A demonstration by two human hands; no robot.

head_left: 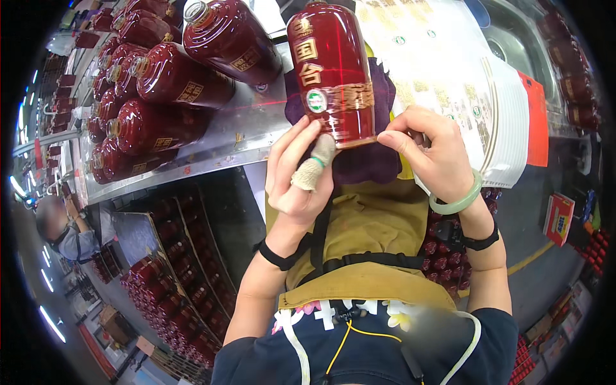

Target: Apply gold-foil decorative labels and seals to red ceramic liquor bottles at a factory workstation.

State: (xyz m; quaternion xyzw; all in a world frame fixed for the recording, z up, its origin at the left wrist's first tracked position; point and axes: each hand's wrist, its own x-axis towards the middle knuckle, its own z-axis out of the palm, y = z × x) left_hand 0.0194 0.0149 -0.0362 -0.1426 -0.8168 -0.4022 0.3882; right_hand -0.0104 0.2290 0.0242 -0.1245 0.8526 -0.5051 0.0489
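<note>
At the near edge of the metal bench, a dark cloth seemingly cushions the red bottle, lying base-nearest. The left hand, loosely curled, holds its base end, probably for steadiness; the right hand, nearly pinched, is at its corner, any grip unclear.

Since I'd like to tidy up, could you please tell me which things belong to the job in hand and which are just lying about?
Job, it seems: dark red bottle, touched by the left hand; dark cloth beneath it; sheets with round green marks.

Apparently just lying about: red box; metal basin.
</note>
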